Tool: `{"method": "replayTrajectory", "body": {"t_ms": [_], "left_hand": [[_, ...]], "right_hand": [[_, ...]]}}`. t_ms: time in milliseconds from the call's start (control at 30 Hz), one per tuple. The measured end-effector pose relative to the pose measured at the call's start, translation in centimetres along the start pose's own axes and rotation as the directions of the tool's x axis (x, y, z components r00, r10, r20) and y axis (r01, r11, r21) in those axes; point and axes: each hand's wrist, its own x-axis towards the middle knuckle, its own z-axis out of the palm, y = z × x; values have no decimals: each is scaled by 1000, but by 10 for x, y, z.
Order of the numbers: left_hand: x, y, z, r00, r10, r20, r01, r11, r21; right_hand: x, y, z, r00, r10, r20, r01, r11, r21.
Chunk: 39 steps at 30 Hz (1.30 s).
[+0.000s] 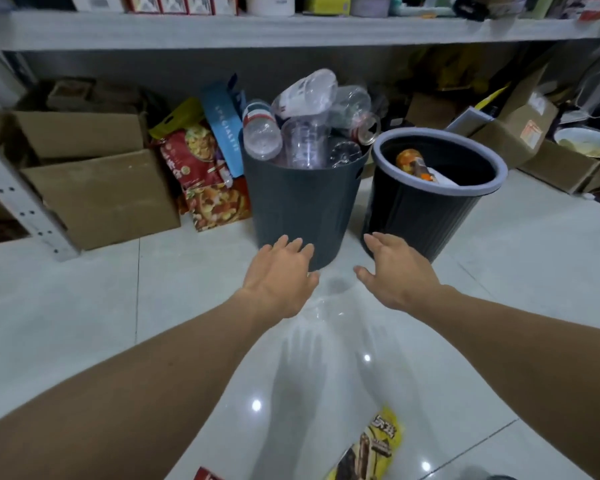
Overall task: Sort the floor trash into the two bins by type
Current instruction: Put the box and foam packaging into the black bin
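Two bins stand on the white tile floor under a shelf. The left dark grey bin [298, 216] is piled above its rim with clear plastic bottles [305, 119]. To its right, the black bin [426, 216] with a grey rim holds an orange wrapper [413, 164] and a white piece. My left hand [279, 275] hovers in front of the grey bin, fingers apart, holding nothing. My right hand [395, 271] is spread near the black bin's base, also holding nothing. A yellow snack wrapper [368, 448] lies on the floor near me, and a red scrap [207, 474] shows at the bottom edge.
Cardboard boxes [101, 188] and red snack bags [201, 174] crowd the left behind a metal shelf leg [21, 202]. More boxes [520, 133] and a bowl [584, 142] sit at the right. A shelf [291, 29] runs overhead.
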Motion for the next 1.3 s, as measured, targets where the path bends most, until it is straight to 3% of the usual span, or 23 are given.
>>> {"method": "replayTrajectory", "body": {"t_ms": [300,800,1100,1300], "left_hand": [[-25,-26,52,995,-32,90,32,999,8],[0,-46,118,961,-149,234,165,985,-51],[-13,-51,123,965,-139,220,156,986,-61],[-49,-43,128,978,-72,196,87,994,-69]], "right_hand": [[3,-20,67,987,-13,161,8,1000,26],[67,-25,167,871,-46,489,-1,995,96],[53,-27,174,931,25,364,-108,972,209],[14,-22,164,963,35,267,-96,971,217]]}}
